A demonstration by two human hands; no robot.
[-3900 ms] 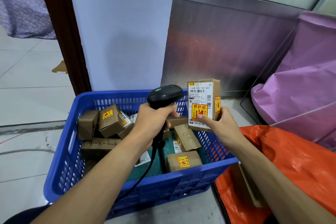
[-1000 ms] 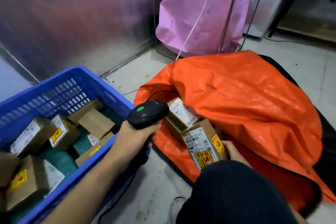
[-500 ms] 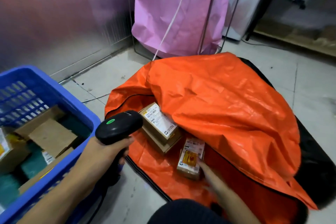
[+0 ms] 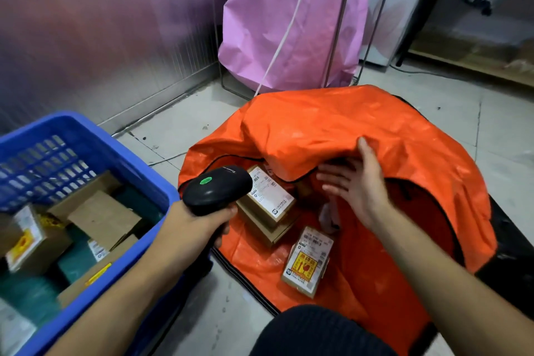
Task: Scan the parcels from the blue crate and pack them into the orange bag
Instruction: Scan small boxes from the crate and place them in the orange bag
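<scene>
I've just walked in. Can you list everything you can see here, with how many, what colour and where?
Blue crate: one, blue, floor at left.
Crate parcels: several, brown, inside the blue crate.
Orange bag: one, orange, floor right of the crate.
Bagged parcels: three visible, brown, at the bag's mouth, two stacked.
Pink bag: one, pink, behind the orange bag.
Scanner: one, black, held between crate and bag.
Left hand: one, grips the scanner.
Right hand: one, open, at the bag's flap.

Left hand [image 4: 198, 227] tightly curled, right hand [image 4: 355, 188] flat.
</scene>
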